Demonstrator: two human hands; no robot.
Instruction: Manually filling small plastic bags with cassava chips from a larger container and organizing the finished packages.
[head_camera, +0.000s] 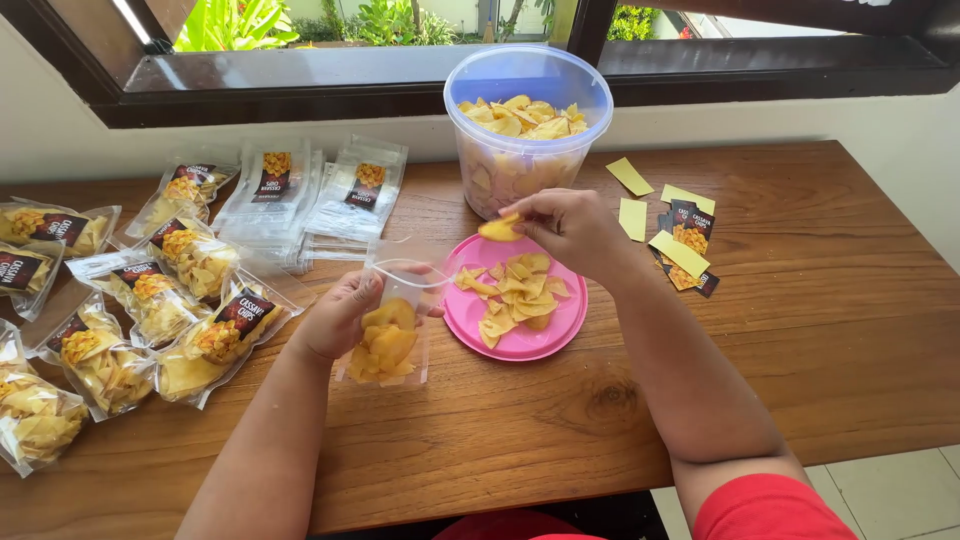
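The left hand (335, 318) grips an open clear pouch (392, 335); the right hand (565, 225) pinches one chip (499, 230) above the pink plate (560, 325), with bare bench (800, 330) right.

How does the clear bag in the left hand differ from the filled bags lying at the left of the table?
The clear bag is held upright and open at the top by the left hand; the filled bags lie flat. It bears no visible label; they carry dark labels. It is partly filled; they look full. Both hold yellow chips.
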